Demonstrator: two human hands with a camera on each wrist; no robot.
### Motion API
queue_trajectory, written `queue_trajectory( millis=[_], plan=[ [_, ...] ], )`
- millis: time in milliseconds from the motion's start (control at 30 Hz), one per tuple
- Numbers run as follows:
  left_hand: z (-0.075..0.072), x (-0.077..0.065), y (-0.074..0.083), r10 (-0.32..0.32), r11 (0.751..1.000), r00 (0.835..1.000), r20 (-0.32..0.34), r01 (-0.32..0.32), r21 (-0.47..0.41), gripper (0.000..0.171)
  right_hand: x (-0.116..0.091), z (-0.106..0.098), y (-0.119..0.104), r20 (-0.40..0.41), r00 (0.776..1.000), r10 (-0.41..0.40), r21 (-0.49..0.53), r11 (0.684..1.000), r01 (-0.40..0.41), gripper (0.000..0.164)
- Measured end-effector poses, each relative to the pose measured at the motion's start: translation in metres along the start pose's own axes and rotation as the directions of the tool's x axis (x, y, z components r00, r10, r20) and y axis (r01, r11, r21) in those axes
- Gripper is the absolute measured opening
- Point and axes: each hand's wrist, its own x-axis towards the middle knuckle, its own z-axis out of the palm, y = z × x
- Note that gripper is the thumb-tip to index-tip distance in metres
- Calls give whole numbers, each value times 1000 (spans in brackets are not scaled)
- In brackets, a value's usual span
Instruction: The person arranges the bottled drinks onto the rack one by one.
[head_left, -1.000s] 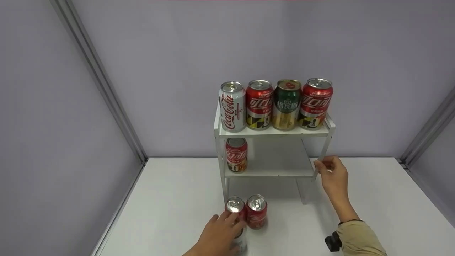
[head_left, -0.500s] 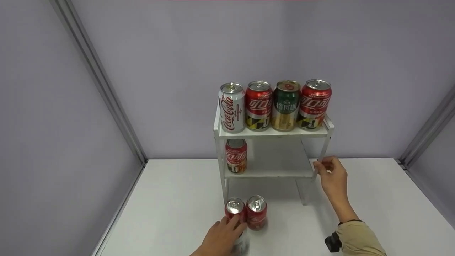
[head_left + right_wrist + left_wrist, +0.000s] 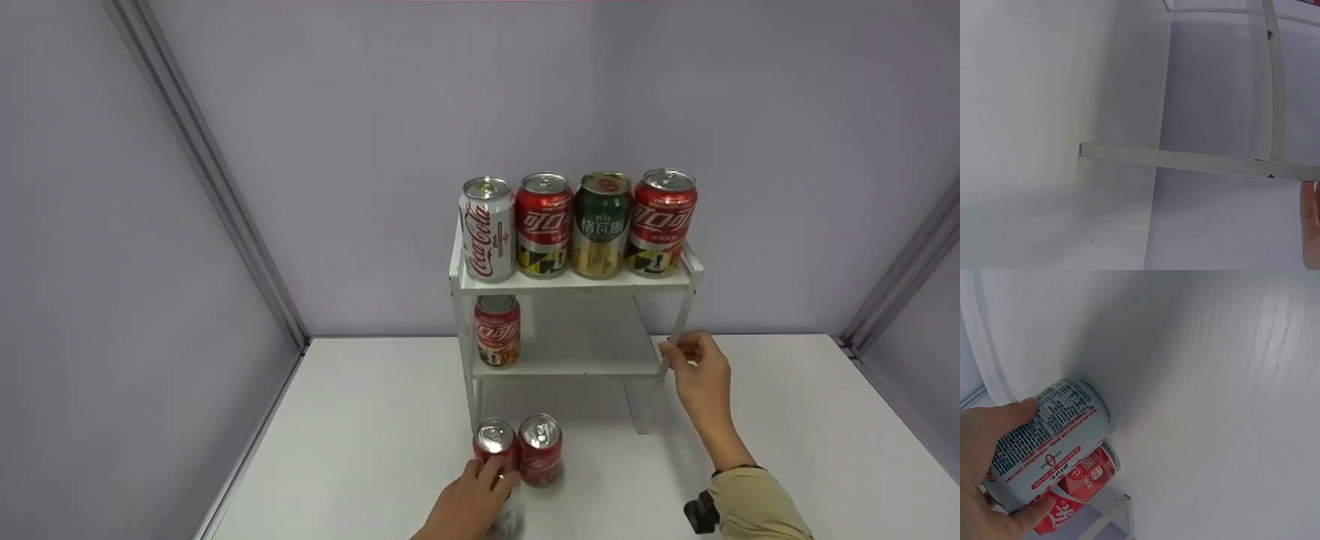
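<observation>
My left hand (image 3: 469, 504) grips a white Coca-Cola plus can (image 3: 1053, 439), thumb on one side and fingers on the other. Most of that can is hidden by the hand in the head view. Right behind it stands a red cola can (image 3: 495, 439), and a second red can (image 3: 540, 450) is beside that one, both upright on the table. My right hand (image 3: 703, 375) pinches the right front leg (image 3: 679, 322) of a white two-tier rack (image 3: 577, 285) between thumb and fingers. Only a finger edge of this hand shows in the right wrist view.
Along the rack's top shelf stand a white Coca-Cola can (image 3: 489, 232), a red can (image 3: 544, 225), a green-and-gold can (image 3: 601, 225) and another red can (image 3: 662, 223). On the lower shelf, one red can (image 3: 497, 330) stands at the left. Pale walls enclose the white table (image 3: 360, 420).
The left hand has shifted slightly right and down, still holding the white can. My right hand keeps its pinch on the rack leg. The cans on the rack stay put.
</observation>
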Motion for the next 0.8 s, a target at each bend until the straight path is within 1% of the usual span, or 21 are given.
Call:
queue_trajectory(
  millis=[67,133,200,333,433,633,733,800],
  plan=[
    [-2,0,1,-13,1000,1000,24,13,-18,72,0,0,0,2,1000,5,5,1000,-6,23],
    [-5,2,1,-30,997,997,64,35,-73,72,0,0,0,-2,1000,2,-1,1000,-2,23],
    [-7,2,1,-36,993,996,77,45,-113,72,0,0,1,-5,1000,-1,-2,1000,1,23],
    [-8,1,0,-32,987,996,84,44,-155,72,0,1,1,-5,1000,3,-2,1000,-3,23],
    [-9,0,0,-19,985,997,72,31,-172,72,0,2,1,-10,1000,3,-7,1000,-3,21],
    [-10,-2,1,21,982,1000,11,-18,-185,69,0,3,2,-21,1000,-15,0,1000,15,18],
    [-13,-3,3,22,973,1000,11,-19,-228,69,0,3,3,-25,999,-28,8,1000,28,17],
    [-16,-3,4,22,968,1000,-1,-22,-249,69,-1,2,3,-27,999,-33,8,999,33,17]
  ],
)
